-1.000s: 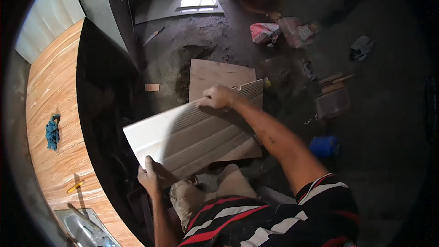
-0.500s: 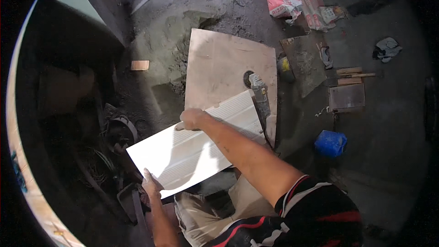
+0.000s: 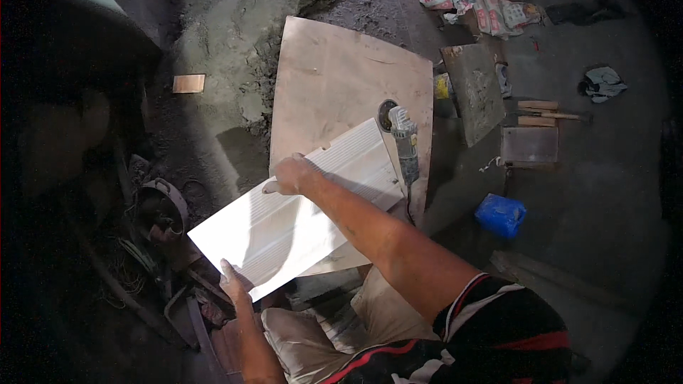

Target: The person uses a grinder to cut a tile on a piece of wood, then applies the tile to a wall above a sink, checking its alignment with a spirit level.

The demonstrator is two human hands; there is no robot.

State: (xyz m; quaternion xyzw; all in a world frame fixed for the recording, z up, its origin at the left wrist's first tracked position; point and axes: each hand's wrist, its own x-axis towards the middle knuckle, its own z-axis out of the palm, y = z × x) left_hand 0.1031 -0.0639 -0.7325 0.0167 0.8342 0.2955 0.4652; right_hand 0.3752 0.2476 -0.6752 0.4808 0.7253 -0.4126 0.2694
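Observation:
Both of my hands hold a white rectangular tile (image 3: 281, 231) with bands of fine grooves and a small notch in its far edge. My left hand (image 3: 233, 282) grips the near left corner, thumb on top. My right hand (image 3: 292, 176) is closed over the far long edge; the fingers beneath are hidden. My right forearm crosses above the tile. At the tile's right end, an angle grinder (image 3: 405, 146) with a dark disc lies on a large pale board (image 3: 341, 71). Bright sunlight washes out part of the tile.
Grey sand or mortar (image 3: 242, 50) lies beyond the board. To the right are a blue container (image 3: 501, 215), a stained sheet (image 3: 473, 92), a hammer (image 3: 555, 114) on wood pieces and torn cement bags (image 3: 491, 7). A bucket (image 3: 162, 210) stands left; a wood piece (image 3: 188, 84) lies further off.
The view has shifted, so the surroundings sit differently. Against the board, the tile has moved slightly farther out, closer to the grinder's disc. Both hands keep their grip.

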